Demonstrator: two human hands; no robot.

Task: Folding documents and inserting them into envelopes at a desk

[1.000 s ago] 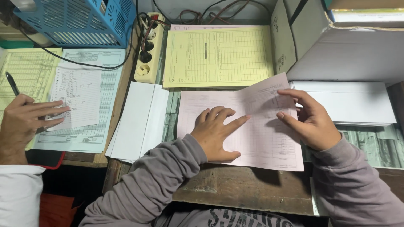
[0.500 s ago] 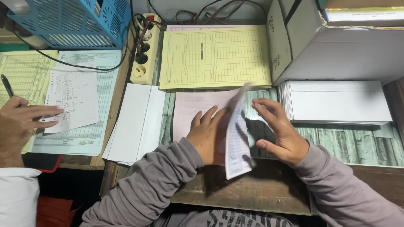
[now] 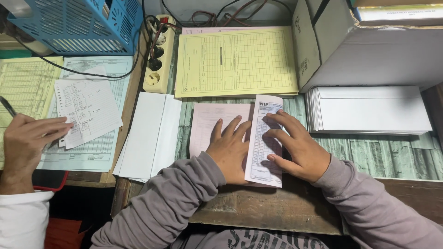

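Note:
A pink printed form [image 3: 207, 122] lies on the desk in front of me, its right part folded over to the left so a narrow flap [image 3: 265, 138] shows its printed face. My left hand [image 3: 228, 150] rests flat on the pink sheet, fingers spread, partly under the flap's edge. My right hand [image 3: 295, 147] presses down on the folded flap with its fingertips. Neither hand grips anything.
A yellow form [image 3: 235, 60] lies beyond the pink one. A stack of white envelopes [image 3: 369, 110] sits to the right under a grey box [image 3: 369, 50]. White envelopes [image 3: 150, 133], a power strip [image 3: 157, 55] and a blue basket [image 3: 78, 23] are left. Another person's hand [image 3: 25, 143] holds a pen over papers.
My right hand has swung the right part of the pink sheet over to the left and now presses it flat. The other person's small white sheet has turned slightly.

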